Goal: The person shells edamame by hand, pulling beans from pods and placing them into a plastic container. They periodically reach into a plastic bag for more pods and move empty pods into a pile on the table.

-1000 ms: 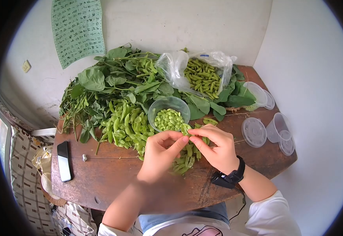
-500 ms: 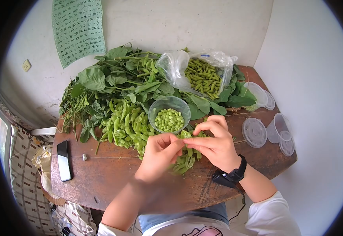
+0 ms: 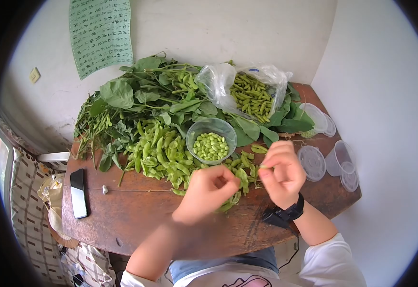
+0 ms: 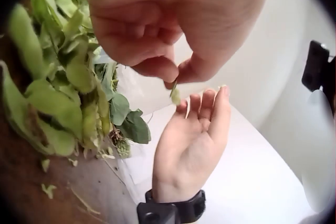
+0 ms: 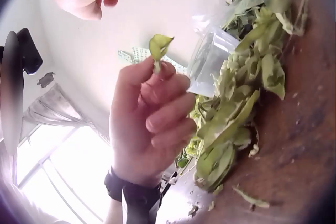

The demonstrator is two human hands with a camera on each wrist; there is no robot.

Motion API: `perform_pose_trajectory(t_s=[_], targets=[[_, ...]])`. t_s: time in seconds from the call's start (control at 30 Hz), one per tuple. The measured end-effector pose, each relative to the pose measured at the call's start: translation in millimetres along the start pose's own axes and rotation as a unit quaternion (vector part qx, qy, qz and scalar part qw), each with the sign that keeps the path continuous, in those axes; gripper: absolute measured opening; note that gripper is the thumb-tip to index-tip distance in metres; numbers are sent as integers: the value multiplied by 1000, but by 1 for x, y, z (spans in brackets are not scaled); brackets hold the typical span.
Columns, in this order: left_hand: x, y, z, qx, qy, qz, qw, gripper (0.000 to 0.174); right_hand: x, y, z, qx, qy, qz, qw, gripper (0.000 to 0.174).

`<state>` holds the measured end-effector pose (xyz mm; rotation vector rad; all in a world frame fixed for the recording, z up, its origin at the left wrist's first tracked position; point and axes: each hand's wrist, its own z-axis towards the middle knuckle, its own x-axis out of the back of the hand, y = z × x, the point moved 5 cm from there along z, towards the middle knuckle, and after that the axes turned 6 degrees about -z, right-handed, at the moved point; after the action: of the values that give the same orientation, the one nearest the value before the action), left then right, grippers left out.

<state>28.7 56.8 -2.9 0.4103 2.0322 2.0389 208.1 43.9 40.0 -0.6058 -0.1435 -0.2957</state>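
Note:
My left hand pinches a split green soybean pod between thumb and forefinger, well shown in the right wrist view. My right hand is raised to the right of it, its thumb and forefinger pinching a small pale green bean. Just beyond the left hand stands a clear plastic bowl partly filled with shelled green beans. Flattened, opened pods lie heaped left of the bowl. More pods are strewn under and between the hands.
Leafy soybean stems spread along the wall. A clear plastic bag with whole pods lies on them. At right are a clear container and a round lid; a phone lies at the table's left.
The hands were together at one pod and have now parted. My right hand has moved right with a bean, while my left keeps the pod. The head view has shifted slightly.

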Motion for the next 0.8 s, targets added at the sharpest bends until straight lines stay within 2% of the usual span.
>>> perform_pose_trajectory(t_s=[0.03,0.1,0.2,0.27,0.33,0.37,0.43,0.53,0.57,0.63,0.8], targets=[[-1,4,0,-14,-8,57,998,15,4,1,1,-2,30,-4,1000,20],[-4,2,0,-43,-5,86,995,15,11,4,6,5,76,-16,997,19],[-5,-5,0,-83,12,133,988,16,6,0,26,7,50,-93,994,19],[-6,-4,-2,-115,23,163,980,18,-11,-5,45,-8,-19,-159,987,20],[-6,-4,-2,-120,23,173,977,19,-34,-2,60,15,-142,-174,974,22],[-6,-3,-2,-125,23,185,974,20,-40,1,67,14,-144,-175,974,22],[-6,-3,-1,-118,19,176,977,22,-66,19,73,-26,-301,-160,940,25],[-4,-7,2,-106,17,170,980,25,-82,42,86,44,-309,-287,906,12],[-4,-9,3,-103,21,171,980,27,-87,45,88,45,-310,-287,905,12],[-3,-12,4,-108,24,162,981,29,-102,49,86,98,-357,-336,866,3],[-4,-6,1,-127,32,108,985,32,-125,56,75,168,-377,-398,819,3]])
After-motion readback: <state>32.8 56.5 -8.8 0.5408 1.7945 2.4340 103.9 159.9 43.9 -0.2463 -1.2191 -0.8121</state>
